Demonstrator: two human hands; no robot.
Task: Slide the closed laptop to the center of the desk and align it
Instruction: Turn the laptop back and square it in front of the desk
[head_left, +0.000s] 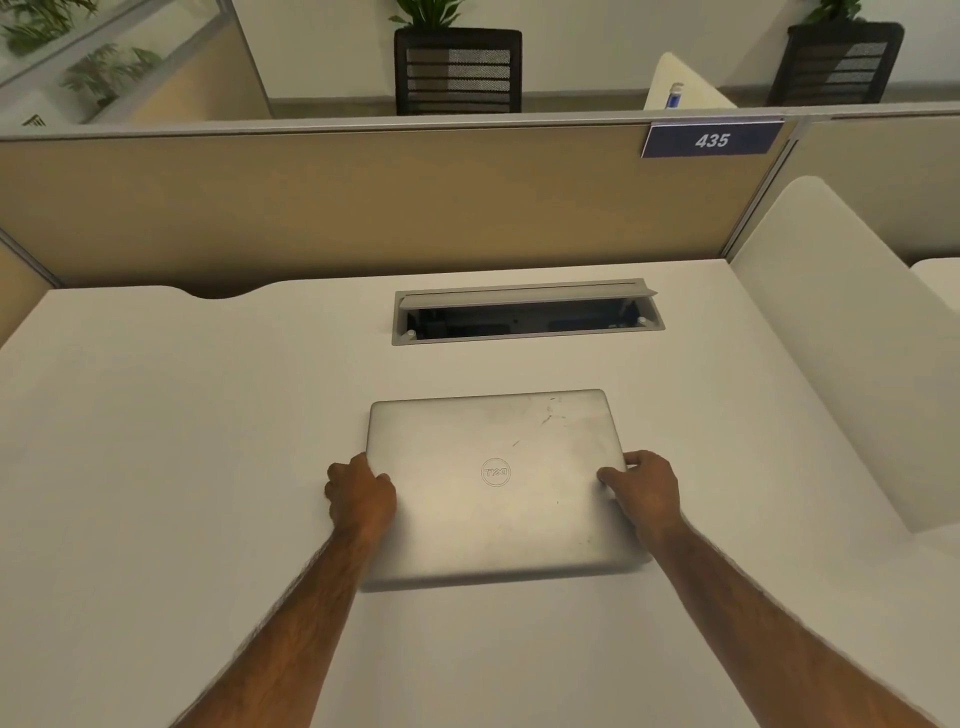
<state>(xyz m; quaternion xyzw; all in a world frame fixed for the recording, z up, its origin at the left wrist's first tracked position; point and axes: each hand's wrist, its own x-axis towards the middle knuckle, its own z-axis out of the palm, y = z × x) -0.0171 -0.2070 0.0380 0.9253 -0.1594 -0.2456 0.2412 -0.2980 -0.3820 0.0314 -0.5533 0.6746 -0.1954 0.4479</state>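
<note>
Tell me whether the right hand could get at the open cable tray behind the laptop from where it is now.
Probably yes. The right hand grips the laptop at its right edge, and only bare desk lies between it and the cable tray. It would have to let go first.

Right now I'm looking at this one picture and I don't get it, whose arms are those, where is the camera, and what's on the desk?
There is no machine here: the arms belong to a person wearing a camera on their head, so the single picture looks forward and down at their own hands. The left hand grips the left edge of a closed silver laptop, and the right hand grips its right edge. The laptop lies flat on a pale desk, roughly in the middle of it. Behind it, set into the desk, is a cable box with its lid tipped open. A tan partition runs along the back, carrying a blue sign that reads 435. Beyond it stand black chairs and plants.
</note>
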